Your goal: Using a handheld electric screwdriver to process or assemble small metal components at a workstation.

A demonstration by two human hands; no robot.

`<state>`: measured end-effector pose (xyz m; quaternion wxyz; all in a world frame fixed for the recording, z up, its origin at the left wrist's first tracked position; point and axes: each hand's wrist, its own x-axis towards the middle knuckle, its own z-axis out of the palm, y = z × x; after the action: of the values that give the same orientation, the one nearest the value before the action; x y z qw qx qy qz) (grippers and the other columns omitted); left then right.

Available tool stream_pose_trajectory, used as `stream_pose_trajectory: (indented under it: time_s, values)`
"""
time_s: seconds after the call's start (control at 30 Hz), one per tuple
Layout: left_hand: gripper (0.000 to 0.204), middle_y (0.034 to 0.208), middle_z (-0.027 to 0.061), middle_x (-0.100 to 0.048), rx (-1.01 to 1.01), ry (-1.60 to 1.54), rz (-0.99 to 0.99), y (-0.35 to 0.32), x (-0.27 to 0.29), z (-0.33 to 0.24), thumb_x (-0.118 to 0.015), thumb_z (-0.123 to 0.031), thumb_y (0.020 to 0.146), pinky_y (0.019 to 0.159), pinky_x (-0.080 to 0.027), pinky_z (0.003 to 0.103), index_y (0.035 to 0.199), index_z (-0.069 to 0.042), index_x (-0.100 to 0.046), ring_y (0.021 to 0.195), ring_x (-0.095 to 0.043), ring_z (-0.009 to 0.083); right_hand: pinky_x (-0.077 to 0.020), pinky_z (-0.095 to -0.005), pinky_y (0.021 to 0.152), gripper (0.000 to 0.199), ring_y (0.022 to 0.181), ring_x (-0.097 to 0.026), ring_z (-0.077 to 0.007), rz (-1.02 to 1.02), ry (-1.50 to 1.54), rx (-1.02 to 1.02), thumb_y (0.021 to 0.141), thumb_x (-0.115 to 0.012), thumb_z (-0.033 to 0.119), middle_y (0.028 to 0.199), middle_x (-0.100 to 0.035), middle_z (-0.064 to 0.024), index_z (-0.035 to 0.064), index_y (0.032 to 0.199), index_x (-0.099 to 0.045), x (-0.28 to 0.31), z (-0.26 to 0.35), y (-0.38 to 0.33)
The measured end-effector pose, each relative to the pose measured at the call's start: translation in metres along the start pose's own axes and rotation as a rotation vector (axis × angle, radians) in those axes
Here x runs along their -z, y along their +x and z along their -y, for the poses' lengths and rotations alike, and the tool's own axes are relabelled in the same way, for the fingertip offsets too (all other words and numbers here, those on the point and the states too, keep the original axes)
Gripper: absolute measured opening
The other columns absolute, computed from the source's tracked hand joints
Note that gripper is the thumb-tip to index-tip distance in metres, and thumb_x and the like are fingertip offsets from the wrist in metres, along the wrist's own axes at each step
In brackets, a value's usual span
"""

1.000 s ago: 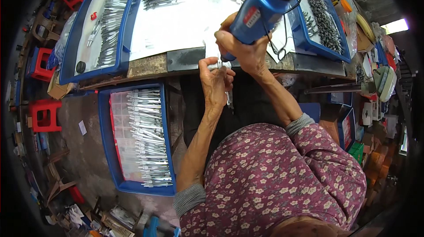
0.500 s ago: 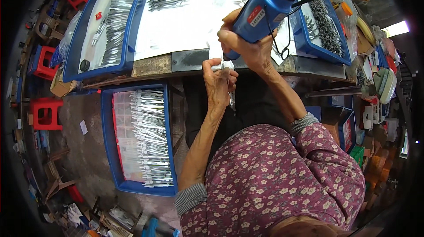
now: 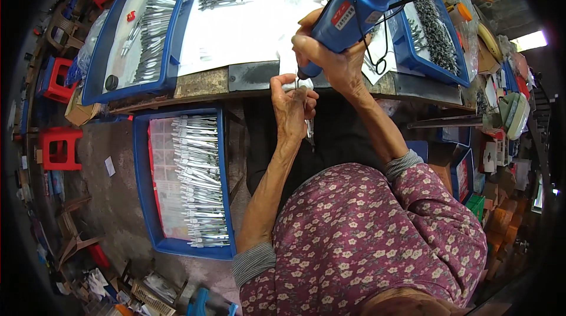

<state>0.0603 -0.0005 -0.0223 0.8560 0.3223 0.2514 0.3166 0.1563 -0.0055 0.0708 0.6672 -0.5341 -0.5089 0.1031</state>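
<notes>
Right hand (image 3: pixel 336 59) closed around the grip of a blue electric screwdriver (image 3: pixel 354 9), held tilted, its tip pointing down and to the left at the near edge of the surface (image 3: pixel 253 74). A black cord runs off the far end of the tool.

Left hand (image 3: pixel 292 109) just near of the tool's tip, fingers pinched shut on a thin metal piece (image 3: pixel 309 130); the piece's lower end sticks out below the fingers, over the dark lap. The top of the piece meets the screwdriver tip; exact contact too small to tell. The two hands are almost touching.

On the surface: far left, a blue tray (image 3: pixel 97 74) with rows of slim metal parts; far right, a second blue tray (image 3: pixel 407 39) of dark small pieces; between them a white sheet (image 3: pixel 247 27) with more metal parts on it.

Below the surface, left of the left forearm, a third blue tray (image 3: pixel 144 198) holds a long row of finished-looking metal strips. Red stools (image 3: pixel 59 148) stand on the floor at the far left.
</notes>
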Motion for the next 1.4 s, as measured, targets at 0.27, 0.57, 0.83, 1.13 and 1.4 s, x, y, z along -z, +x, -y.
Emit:
stream_pose_trajectory:
  time_s: [0.27,0.57,0.83,1.13,1.4]
  values:
    - [0.028,0.063,0.0085,-0.052,0.025,0.015,-0.013,0.001,0.0,0.0,-0.051,-0.011,0.08,0.037,-0.031,0.017,0.1,-0.007,-0.031,0.046,-0.043,0.0065,-0.0459,-0.0235,0.044,0.015,0.049,-0.057,-0.0121,-0.028,0.024,-0.035,0.068,-0.059,-0.006,0.059,-0.057,-0.0064,-0.0015,0.082,-0.054,-0.004,-0.001,0.002]
    - [0.023,0.063,0.0091,-0.052,0.037,0.043,-0.04,0.002,-0.002,-0.001,-0.046,-0.007,0.079,0.036,-0.032,0.018,0.098,-0.008,-0.032,0.045,-0.043,0.0065,-0.0443,-0.021,0.043,0.007,0.048,-0.055,-0.009,-0.051,-0.127,0.033,0.068,-0.059,-0.003,0.057,-0.056,-0.0041,-0.0007,0.073,-0.055,-0.012,-0.009,-0.005]
    - [0.022,0.063,0.0091,-0.051,0.037,0.041,-0.051,0.0,-0.005,-0.003,-0.045,-0.007,0.079,0.036,-0.031,0.018,0.097,-0.008,-0.031,0.044,-0.042,0.0064,-0.0447,-0.0211,0.044,0.009,0.049,-0.054,-0.0071,-0.023,-0.102,-0.127,0.068,-0.061,0.001,0.058,-0.056,-0.0031,-0.0007,0.075,-0.055,-0.011,0.006,-0.001]
    - [0.026,0.06,0.0066,-0.051,-0.021,0.057,-0.034,0.004,0.003,0.004,-0.052,-0.017,0.082,0.035,-0.032,0.018,0.097,-0.01,-0.032,0.041,-0.041,0.0074,-0.0452,-0.0238,0.045,0.02,0.049,-0.056,-0.0127,-0.035,0.055,0.042,0.069,-0.063,0.002,0.062,-0.058,-0.0069,-0.0016,0.088,-0.054,0.0,0.002,0.001]
    - [0.026,0.065,0.0087,-0.052,-0.013,0.085,-0.014,-0.047,0.026,-0.028,-0.047,-0.006,0.083,0.037,-0.03,0.018,0.105,-0.007,-0.033,0.047,-0.042,0.0069,-0.0448,-0.0296,0.048,0.02,0.05,-0.054,-0.0167,-0.071,0.117,0.013,0.069,-0.06,-0.004,0.061,-0.055,-0.0093,-0.0059,0.088,-0.055,-0.005,-0.017,0.001]
